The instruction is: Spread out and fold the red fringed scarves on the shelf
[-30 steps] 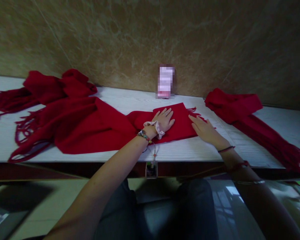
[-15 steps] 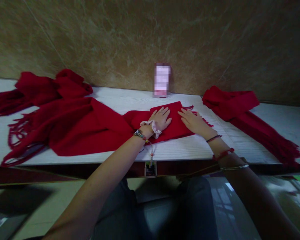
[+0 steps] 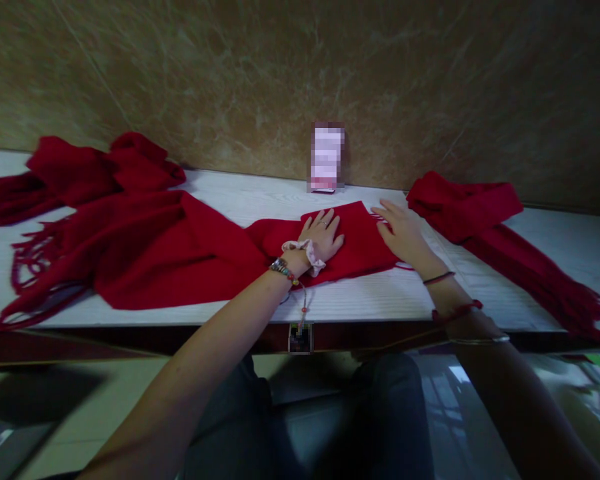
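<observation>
Hands (image 3: 323, 240) spread over a plain red scarf (image 3: 215, 263), fringed, partly folded.

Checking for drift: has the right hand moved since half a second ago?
Yes, rightward: the right hand is nearer the red scarf at far right.

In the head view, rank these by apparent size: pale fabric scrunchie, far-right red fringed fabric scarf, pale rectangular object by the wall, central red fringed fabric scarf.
1. Central red scarf
2. Far-right red scarf
3. Pale rectangular object
4. Scrunchie
</observation>
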Tool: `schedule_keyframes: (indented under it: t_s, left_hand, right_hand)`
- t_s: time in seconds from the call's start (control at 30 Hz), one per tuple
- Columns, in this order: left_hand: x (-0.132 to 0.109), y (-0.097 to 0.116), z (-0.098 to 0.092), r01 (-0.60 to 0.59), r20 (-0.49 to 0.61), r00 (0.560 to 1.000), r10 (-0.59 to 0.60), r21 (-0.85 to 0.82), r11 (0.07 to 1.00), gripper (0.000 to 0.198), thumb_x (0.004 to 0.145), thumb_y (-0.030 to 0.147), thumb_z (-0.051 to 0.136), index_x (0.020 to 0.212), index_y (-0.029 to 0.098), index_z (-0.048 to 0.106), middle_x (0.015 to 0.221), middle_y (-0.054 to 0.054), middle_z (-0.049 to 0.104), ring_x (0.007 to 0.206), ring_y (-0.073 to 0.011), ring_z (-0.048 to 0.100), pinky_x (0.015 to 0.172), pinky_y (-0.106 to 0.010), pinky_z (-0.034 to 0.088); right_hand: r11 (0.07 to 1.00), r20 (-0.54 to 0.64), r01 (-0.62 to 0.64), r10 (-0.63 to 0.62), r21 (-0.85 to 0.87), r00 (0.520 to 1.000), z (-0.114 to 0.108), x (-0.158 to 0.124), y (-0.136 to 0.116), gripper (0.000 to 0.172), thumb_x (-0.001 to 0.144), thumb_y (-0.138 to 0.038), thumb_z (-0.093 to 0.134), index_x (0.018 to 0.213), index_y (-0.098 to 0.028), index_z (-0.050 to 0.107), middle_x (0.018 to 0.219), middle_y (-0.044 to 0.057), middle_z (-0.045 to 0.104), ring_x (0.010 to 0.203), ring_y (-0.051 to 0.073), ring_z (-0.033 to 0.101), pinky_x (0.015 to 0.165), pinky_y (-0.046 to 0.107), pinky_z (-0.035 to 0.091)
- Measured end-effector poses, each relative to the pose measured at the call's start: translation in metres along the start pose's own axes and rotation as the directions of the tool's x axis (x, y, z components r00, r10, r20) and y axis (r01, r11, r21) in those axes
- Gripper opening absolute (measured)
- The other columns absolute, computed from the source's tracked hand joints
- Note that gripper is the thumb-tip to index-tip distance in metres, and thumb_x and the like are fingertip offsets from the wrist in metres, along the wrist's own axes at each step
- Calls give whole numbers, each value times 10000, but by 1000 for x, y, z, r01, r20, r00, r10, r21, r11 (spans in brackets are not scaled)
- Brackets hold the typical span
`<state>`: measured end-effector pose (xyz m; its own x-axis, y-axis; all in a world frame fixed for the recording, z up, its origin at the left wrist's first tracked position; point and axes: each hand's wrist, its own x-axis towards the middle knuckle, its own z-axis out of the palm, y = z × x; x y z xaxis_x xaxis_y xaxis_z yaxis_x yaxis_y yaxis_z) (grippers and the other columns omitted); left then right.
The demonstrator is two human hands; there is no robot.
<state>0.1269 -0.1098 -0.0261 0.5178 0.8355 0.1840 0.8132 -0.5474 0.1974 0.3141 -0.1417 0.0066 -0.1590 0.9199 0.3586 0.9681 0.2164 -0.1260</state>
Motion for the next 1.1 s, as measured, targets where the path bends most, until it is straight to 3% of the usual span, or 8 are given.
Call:
schedule_keyframes:
  t_s: [0.13, 0.27, 0.47, 0.63, 0.73, 0.83, 0.97, 1.1]
  left_hand:
    - [-1, 1, 2, 58, -22, 998, -58, 1, 998, 548, 884, 394, 322, 1358, 120, 317, 1441, -87, 233, 1330, -254, 166, 1071, -464, 178]
    - [1, -1, 2, 182, 1, 983, -182, -13, 983, 570, 872, 434, 331, 1371, 161, 299, 1454, -81, 192, 1332, -287, 147, 1044, -532, 189]
    - [1, -6, -2, 297, 59, 953, -296, -14, 955, 592, 872, 476, 283, 1389, 187, 255, 1460, -59, 181, 1332, -298, 136, 1051, -521, 177]
    - [2, -6, 0, 293, 40, 955, -293, -1, 956, 592, 874, 472, 267, 1392, 186, 251, 1459, -56, 187, 1329, -299, 145, 1054, -490, 194]
    - [4, -8, 3, 283, 24, 959, -283, 14, 959, 589, 872, 475, 263, 1388, 191, 259, 1452, -57, 213, 1326, -288, 166, 1052, -470, 211]
    - [5, -9, 4, 277, 23, 961, -277, 16, 961, 589, 873, 466, 267, 1384, 173, 271, 1446, -72, 228, 1318, -297, 187, 1047, -460, 225]
    - [5, -9, 4, 261, 25, 965, -261, 20, 965, 588, 875, 466, 265, 1384, 172, 269, 1446, -71, 228, 1315, -300, 194, 1049, -454, 225]
    - [6, -8, 3, 246, 36, 968, -247, 29, 969, 582, 878, 466, 254, 1385, 178, 263, 1449, -62, 222, 1315, -296, 199, 1047, -457, 231]
  right_hand:
    - [993, 74, 105, -110, 57, 991, 19, 16, -17, 457, 849, -189, 302, 1280, -134, 444, 1384, 105, 378, 1283, 197, 311, 1026, 447, 284]
    - [988, 178, 146, -154, 58, 972, 40, 18, -11, 465, 874, -204, 272, 1300, -74, 406, 1369, 139, 393, 1280, 196, 315, 1037, 422, 269]
    - [996, 216, 88, -85, -3, 973, 34, 8, 12, 477, 890, -245, 245, 1334, -121, 365, 1409, 103, 334, 1271, 238, 329, 1008, 490, 298]
    - [976, 138, 79, -52, -202, 989, 14, 15, 0, 454, 856, -182, 300, 1284, -142, 445, 1396, 96, 361, 1262, 321, 318, 980, 577, 275]
    - [974, 96, 124, -107, -189, 990, 14, 26, -18, 450, 856, -169, 300, 1280, -136, 446, 1407, 93, 344, 1280, 293, 295, 1012, 536, 256]
    - [979, 152, 156, -135, -131, 979, 26, 35, -29, 438, 873, -200, 293, 1285, -162, 439, 1391, 87, 373, 1267, 266, 328, 1010, 531, 262]
    - [993, 230, 90, -70, -77, 971, 41, 38, -17, 445, 898, -252, 258, 1321, -196, 384, 1405, 70, 348, 1276, 255, 315, 986, 559, 281]
    - [990, 257, 16, 22, -142, 966, 36, 36, 8, 459, 897, -268, 247, 1331, -192, 372, 1408, 69, 342, 1263, 297, 328, 970, 600, 272]
